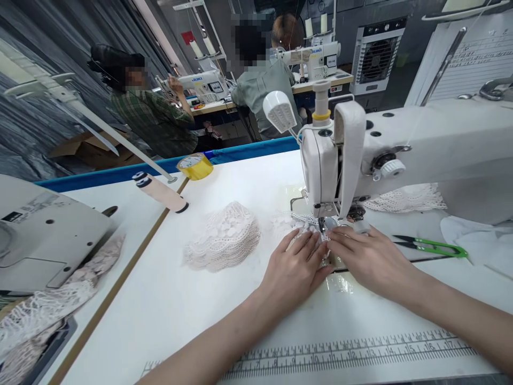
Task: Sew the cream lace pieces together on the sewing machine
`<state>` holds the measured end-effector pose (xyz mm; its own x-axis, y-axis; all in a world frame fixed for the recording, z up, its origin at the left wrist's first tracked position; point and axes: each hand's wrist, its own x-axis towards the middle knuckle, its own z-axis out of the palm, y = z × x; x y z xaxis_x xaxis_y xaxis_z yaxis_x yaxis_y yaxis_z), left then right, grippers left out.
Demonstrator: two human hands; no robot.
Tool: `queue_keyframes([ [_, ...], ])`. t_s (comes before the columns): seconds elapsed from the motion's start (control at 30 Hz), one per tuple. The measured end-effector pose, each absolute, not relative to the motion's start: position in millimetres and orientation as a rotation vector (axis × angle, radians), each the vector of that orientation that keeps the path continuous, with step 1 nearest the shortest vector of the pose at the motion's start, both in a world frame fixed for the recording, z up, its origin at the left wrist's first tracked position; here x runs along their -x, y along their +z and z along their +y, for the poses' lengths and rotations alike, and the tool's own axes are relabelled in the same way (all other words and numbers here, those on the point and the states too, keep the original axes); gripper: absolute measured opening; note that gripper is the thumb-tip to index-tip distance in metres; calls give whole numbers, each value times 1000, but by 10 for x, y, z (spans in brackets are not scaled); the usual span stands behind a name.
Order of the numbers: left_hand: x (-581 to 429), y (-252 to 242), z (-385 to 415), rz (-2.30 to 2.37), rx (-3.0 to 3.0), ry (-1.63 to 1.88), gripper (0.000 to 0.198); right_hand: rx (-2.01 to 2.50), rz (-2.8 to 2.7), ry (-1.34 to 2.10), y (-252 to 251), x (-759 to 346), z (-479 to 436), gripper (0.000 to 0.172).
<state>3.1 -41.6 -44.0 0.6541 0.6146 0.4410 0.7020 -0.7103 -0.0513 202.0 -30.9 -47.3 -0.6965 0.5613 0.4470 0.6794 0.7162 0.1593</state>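
A piece of white lace (282, 224) lies under the presser foot (321, 224) of a white sewing machine (320, 160). My left hand (294, 262) rests flat on the lace just left of the needle area, its fingers stretched forward. From the other side my right hand (364, 256) lies flat, fingertips close to the presser foot. Part of the lace is hidden beneath my fingers. To the left of my left hand sits a stack of pale lace pieces (228, 238). Green thread snips (436, 247) lie to the right of my right hand.
A thread cone (162, 193) and a yellow tape roll (195, 166) lie at the back left. A printed ruler (320, 355) runs along the front edge. More lace (409, 198) is behind the machine arm. Two people (148, 112) sit at machines beyond the table.
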Motion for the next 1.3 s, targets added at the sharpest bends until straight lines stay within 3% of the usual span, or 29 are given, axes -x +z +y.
queue_keyframes([
  [0.13, 3, -426, -408, -1044, 2702, -653, 31, 923, -2524, -449, -446, -2014, -293, 31],
  [0.33, 32, -426, -394, -1028, 2719, -755, 14, 847, -2482, -449, -423, -2020, -223, 25],
  [0.47, -9, -374, -351, -1211, 2740, -720, 24, 895, -2378, -354, -445, -2042, -182, 21],
  [0.53, -48, -321, -286, -1382, 2773, -622, 31, 962, -2298, -316, -466, -2043, -160, 22],
  [0.73, -211, -256, -57, -1583, 2777, -548, 19, 1137, -2151, -341, -543, -2016, -93, 31],
  [1.07, -43, -278, -142, -1035, 2785, -633, 17, 1016, -2218, -180, -480, -2029, -188, 19],
  [1.3, -18, -441, -376, -902, 2650, -645, 23, 836, -2374, -375, -474, -2026, -257, 19],
])
